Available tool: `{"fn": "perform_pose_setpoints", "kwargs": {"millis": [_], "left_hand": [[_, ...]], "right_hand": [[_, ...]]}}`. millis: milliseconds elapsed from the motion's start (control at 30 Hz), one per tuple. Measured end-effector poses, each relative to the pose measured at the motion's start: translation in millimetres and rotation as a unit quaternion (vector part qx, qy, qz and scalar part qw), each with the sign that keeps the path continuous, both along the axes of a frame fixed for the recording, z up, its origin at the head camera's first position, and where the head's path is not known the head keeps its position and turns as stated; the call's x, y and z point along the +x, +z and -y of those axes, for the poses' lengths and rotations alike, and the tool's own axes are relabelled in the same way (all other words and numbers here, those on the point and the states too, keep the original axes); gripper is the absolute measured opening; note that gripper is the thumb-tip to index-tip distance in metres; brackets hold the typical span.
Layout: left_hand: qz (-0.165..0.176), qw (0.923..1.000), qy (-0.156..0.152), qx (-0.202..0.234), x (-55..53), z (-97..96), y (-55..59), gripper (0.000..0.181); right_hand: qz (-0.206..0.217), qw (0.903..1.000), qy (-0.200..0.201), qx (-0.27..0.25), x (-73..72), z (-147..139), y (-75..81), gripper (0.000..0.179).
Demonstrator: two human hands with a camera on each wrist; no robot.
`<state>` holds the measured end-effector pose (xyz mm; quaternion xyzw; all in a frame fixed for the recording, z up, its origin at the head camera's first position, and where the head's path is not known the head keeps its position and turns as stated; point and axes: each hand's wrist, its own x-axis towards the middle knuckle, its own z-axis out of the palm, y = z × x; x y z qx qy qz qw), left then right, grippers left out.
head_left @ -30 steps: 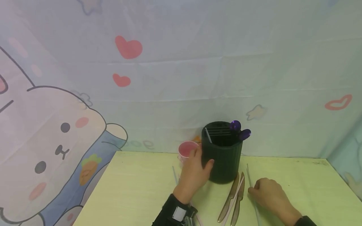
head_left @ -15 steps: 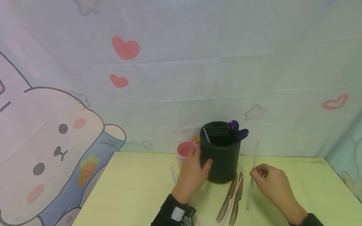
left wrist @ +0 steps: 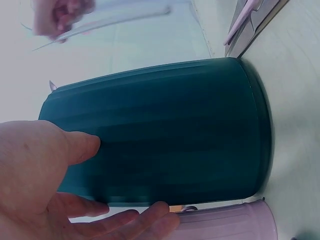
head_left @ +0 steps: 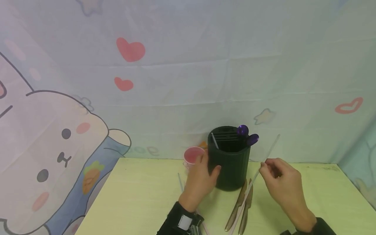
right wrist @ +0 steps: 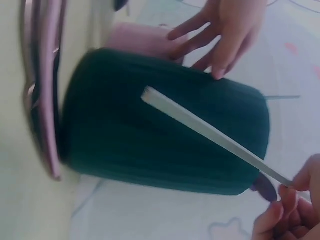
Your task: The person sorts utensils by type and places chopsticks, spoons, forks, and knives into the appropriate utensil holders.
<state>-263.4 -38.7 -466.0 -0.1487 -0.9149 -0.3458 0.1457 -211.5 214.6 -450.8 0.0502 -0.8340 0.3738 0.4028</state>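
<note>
A dark green ribbed utensil holder (head_left: 230, 169) stands upright near the back of the table. My left hand (head_left: 198, 182) rests against its left side, thumb on the front and fingers extended along the wall, as the left wrist view shows. Between thumb and fingertips my right hand (head_left: 283, 186) pinches a pale, tapered chopstick (right wrist: 200, 126), off the table to the right of the holder. The chopstick is tilted, its thick squared end pointing down and its thin end up. Two purple spoons (head_left: 248, 135) and a thin pale stick (head_left: 214, 141) stick out of the holder's top.
Two knives (head_left: 236, 210) lie in front of the holder with a pink stick between them. Behind my left hand stands a pink cup (head_left: 192, 155). More thin sticks (head_left: 180, 181) lie partly hidden under my left arm. A printed cloth hangs behind the table (head_left: 141, 189).
My right hand has raised the chopstick from the table and tilted its top to the right. The left hand keeps its place on the utensil holder.
</note>
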Motion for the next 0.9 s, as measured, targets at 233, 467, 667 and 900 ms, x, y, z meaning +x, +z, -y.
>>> {"fn": "perform_pose_setpoints", "kwargs": {"millis": [233, 467, 667, 900], "left_hand": [[-0.003, 1.0, -0.001, 0.002, -0.3, -1.5, -1.1, 0.077], [-0.009, 0.9999, 0.001, 0.004, -1.2, -2.4, -2.5, 0.075], [-0.014, 0.9999, -0.001, 0.001, -1.3, -2.1, -3.1, 0.075], [-0.015, 0.9999, -0.002, 0.003, -0.1, -1.4, 0.0, 0.075]], "right_hand": [[-0.116, 0.9919, 0.041, -0.033, -1.3, 8, 18.1, 0.007], [-0.179, 0.9766, 0.072, -0.095, -0.3, 30, 47.3, 0.006], [-0.197, 0.9686, 0.062, -0.138, 7.8, 52, 75.6, 0.007], [-0.24, 0.9506, 0.054, -0.189, -0.4, 58, 74.4, 0.012]]}}
